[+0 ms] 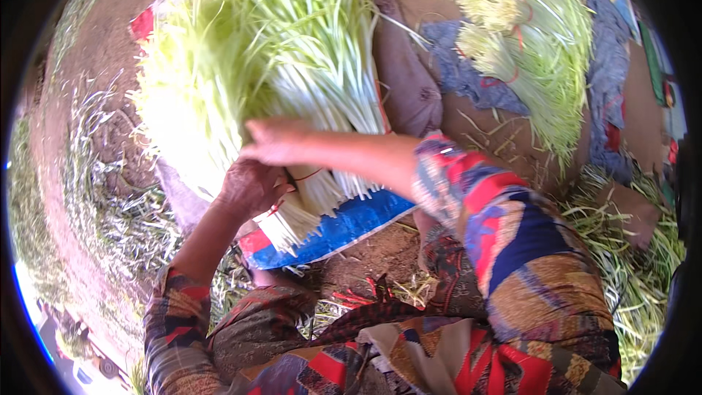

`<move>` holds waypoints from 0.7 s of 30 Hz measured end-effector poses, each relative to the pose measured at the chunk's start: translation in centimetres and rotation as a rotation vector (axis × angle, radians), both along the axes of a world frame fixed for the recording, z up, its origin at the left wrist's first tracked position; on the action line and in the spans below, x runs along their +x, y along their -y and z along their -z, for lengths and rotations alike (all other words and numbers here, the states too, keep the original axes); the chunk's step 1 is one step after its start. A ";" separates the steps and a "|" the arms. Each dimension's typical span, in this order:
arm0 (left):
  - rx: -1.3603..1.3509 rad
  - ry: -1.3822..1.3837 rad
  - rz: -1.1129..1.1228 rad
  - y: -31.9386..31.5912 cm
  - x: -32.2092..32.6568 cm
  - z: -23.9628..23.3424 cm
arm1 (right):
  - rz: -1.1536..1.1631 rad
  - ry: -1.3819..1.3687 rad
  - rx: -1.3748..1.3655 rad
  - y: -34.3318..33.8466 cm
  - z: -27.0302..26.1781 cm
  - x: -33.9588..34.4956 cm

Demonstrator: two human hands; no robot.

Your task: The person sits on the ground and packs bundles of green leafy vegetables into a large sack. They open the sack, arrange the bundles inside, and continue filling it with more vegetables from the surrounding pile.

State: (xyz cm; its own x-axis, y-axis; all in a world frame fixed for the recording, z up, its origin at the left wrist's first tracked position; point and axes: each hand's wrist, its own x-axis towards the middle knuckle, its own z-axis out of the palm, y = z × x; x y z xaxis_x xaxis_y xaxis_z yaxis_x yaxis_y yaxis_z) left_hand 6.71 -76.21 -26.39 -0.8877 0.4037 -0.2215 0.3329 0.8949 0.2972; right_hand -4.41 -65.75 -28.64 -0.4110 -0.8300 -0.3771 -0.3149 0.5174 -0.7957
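Observation:
In front of me lie long bunches of pale green leafy stalks (pixel 312 71), probably garlic chives, with white cut ends towards me. My left hand (pixel 252 186) is curled around the nearest bunch (pixel 290 222), just above a red tie (pixel 276 207) near its cut ends. My right hand (pixel 279 140) crosses over close above the left one, touching or almost touching it. It is motion-blurred, so I cannot tell what its fingers hold. The bunches rest on a blue plastic sheet (pixel 362 222). Overexposure washes out the stalks on the left.
More red-tied bunches (pixel 493 11) lie at the upper right on grey-blue cloth (pixel 471 74). Red ties (pixel 359 297) sit on the ground between my legs. Loose leaf scraps (pixel 630 274) cover the soil at right, with drier litter (pixel 131 214) at left.

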 end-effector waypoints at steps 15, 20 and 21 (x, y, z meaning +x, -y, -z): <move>-0.067 -0.220 -0.035 1.9 -5.7 -0.2 | 2.087 0.677 -0.606 -44.8 7.4 -15.2; -0.143 -0.234 -0.062 3.2 -8.2 0.1 | 2.045 0.835 -0.632 -43.2 9.6 -17.7; -0.171 -0.289 -0.085 3.4 -8.3 0.2 | 2.065 0.825 -0.565 -42.3 9.5 -18.9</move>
